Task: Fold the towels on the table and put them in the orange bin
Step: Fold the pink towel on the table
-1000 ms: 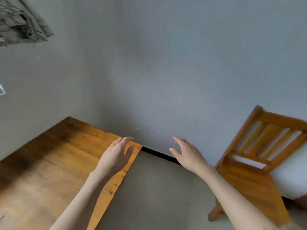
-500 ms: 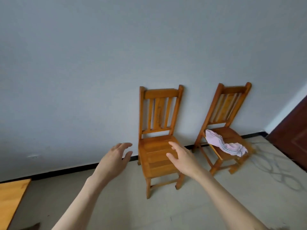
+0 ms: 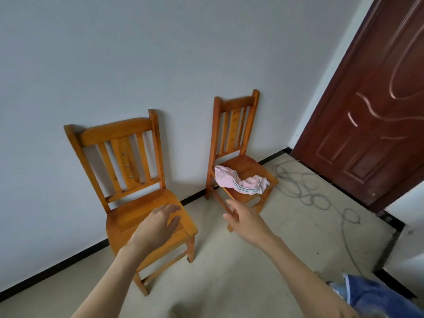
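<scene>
Both hands are out in front and holding nothing: the left hand (image 3: pixel 158 223), lower centre of the frame, has its fingers loosely spread over the seat of the near wooden chair (image 3: pixel 128 180), and the right hand (image 3: pixel 246 222) is just as slack, fingers wide, pointing toward the far wooden chair (image 3: pixel 236 143) at centre frame. On that far chair's seat lies a crumpled pink towel (image 3: pixel 238 181) with a striped border, one end drooping over the seat's front edge. Neither the orange bin nor any surface for folding is in view (so I cannot say where either stands). To my eye this is the fetching step: the towel is not yet touched, and the next move calls for the right hand to reach on past the chair's leg and close on the bunched cloth. A grey cable (image 3: pixel 321 193) loops on the floor at right, before a dark brown door (image 3: pixel 367 111); feet could catch on it.
</scene>
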`<move>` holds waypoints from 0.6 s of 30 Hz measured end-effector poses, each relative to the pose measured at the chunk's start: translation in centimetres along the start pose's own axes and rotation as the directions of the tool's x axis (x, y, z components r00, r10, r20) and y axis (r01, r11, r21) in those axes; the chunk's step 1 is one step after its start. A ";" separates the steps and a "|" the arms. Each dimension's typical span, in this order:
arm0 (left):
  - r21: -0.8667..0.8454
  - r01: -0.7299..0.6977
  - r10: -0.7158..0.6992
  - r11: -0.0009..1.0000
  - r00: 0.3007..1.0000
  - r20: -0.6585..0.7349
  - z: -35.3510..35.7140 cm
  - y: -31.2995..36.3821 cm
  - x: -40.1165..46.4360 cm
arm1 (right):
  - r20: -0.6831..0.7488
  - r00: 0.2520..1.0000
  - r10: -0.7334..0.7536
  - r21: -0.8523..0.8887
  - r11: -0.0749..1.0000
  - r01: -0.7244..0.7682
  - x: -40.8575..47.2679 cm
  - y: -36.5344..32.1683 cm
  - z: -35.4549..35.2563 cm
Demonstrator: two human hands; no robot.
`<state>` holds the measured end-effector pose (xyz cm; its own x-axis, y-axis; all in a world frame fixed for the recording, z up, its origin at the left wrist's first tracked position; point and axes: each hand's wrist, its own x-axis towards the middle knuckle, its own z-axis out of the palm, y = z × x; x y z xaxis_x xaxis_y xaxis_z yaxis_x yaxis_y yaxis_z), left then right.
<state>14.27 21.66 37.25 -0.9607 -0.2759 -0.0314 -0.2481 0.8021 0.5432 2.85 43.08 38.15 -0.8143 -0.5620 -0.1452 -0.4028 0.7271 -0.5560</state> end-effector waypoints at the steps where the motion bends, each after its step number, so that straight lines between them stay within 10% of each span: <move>1: -0.004 -0.010 0.010 1.000 1.000 0.018 0.6 0.6 1.8 | -0.001 1.000 0.021 0.000 1.000 -0.021 1.1 1.1 -0.4; 18: -0.016 -0.034 0.038 0.999 0.887 0.460 12.5 2.1 32.5 | 0.037 0.948 0.316 0.062 0.946 -0.318 23.7 15.5 -5.5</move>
<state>-19.07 21.01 26.89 -0.9188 0.0298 -0.3935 -0.2128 0.8024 0.5576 -25.00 43.25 30.59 -0.8839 -0.3176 -0.3434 -0.0965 0.8421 -0.5306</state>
